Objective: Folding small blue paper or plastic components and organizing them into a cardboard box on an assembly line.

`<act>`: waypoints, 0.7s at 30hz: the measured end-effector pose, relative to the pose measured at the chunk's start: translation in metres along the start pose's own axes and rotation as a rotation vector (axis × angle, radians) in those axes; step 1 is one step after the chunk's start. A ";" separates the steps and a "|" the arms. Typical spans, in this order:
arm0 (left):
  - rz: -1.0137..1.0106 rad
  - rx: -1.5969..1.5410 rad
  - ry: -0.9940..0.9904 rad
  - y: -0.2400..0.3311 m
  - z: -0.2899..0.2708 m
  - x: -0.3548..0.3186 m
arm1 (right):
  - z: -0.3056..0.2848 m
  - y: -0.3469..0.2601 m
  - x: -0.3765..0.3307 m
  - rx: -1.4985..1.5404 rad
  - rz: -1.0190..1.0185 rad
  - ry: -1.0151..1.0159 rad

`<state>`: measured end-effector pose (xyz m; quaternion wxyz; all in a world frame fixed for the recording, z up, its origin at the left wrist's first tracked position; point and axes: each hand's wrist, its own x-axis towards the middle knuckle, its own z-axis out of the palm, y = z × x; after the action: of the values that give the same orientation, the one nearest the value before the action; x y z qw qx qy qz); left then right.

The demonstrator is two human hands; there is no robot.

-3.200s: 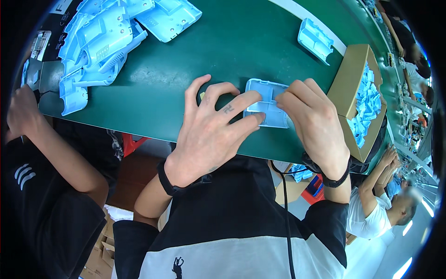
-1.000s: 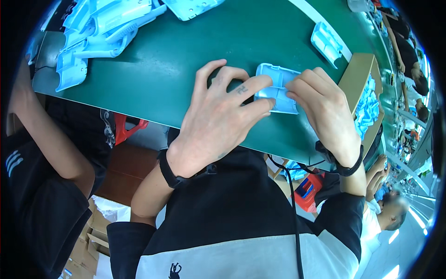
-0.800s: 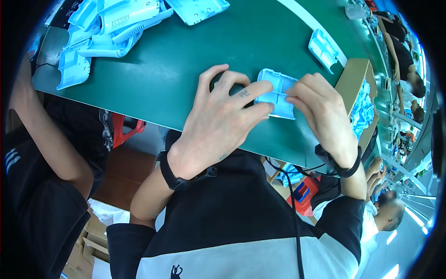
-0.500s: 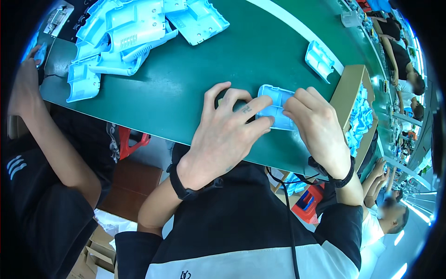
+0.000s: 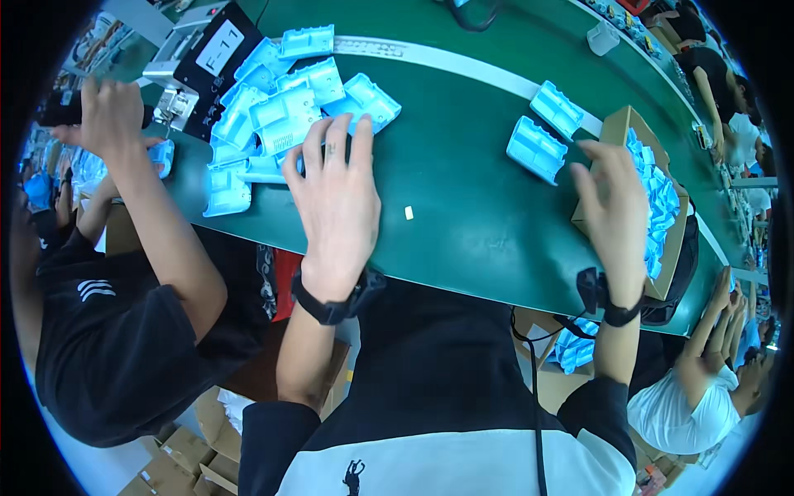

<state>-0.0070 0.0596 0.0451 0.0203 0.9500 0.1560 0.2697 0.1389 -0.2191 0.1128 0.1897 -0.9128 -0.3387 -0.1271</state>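
My left hand [image 5: 337, 202] reaches over the near right edge of a heap of light-blue plastic shells [image 5: 285, 118]. Its fingers are stretched out and slightly spread, and I see nothing held in it. At the right, my right hand [image 5: 616, 207] hovers by a cardboard box, thumb apart from the fingers; it is a little blurred and looks empty. Just left of it a light-blue shell [image 5: 536, 150] lies on the green table, hollow side up. Another such shell [image 5: 556, 110] rests behind it, across the white strip.
The cardboard box [image 5: 626, 121] holds many blue pieces [image 5: 657, 207]. A small pale piece [image 5: 408, 213] lies mid-table on the green top [image 5: 463, 240]. At the back left stands a black machine [image 5: 217, 62]. A co-worker's arm [image 5: 157, 207] extends over the table at the left.
The shell that both hands held now lies beside the other one at the right. My left hand has moved left to the heap, my right hand toward the box. The view has shifted.
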 end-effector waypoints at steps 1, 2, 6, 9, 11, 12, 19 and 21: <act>0.006 0.012 0.006 -0.004 0.001 0.007 | -0.009 0.014 -0.004 0.010 0.126 0.012; 0.028 0.062 0.011 -0.008 0.004 0.013 | -0.017 0.039 -0.007 0.019 0.125 0.021; 0.114 0.141 -0.008 -0.012 0.013 0.026 | -0.032 0.130 -0.046 -0.206 0.237 -0.133; 0.147 0.127 -0.055 -0.002 0.013 0.033 | -0.037 0.158 -0.066 -0.128 0.147 -0.315; 0.167 0.074 -0.001 0.010 0.006 0.029 | -0.032 0.147 -0.059 0.015 0.237 -0.502; 0.198 0.046 -0.004 0.015 0.002 0.023 | -0.030 0.144 -0.056 0.004 0.277 -0.494; 0.292 -0.316 -0.218 0.057 -0.005 0.001 | -0.039 0.119 -0.049 0.294 0.274 -0.106; 0.244 -0.265 -0.161 0.055 -0.011 0.002 | -0.038 0.090 -0.044 0.474 0.283 -0.029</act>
<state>0.0047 0.0078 0.0629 0.1248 0.9694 0.0008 0.2114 0.1628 -0.3237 0.1077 0.4089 -0.8829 -0.2309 -0.0034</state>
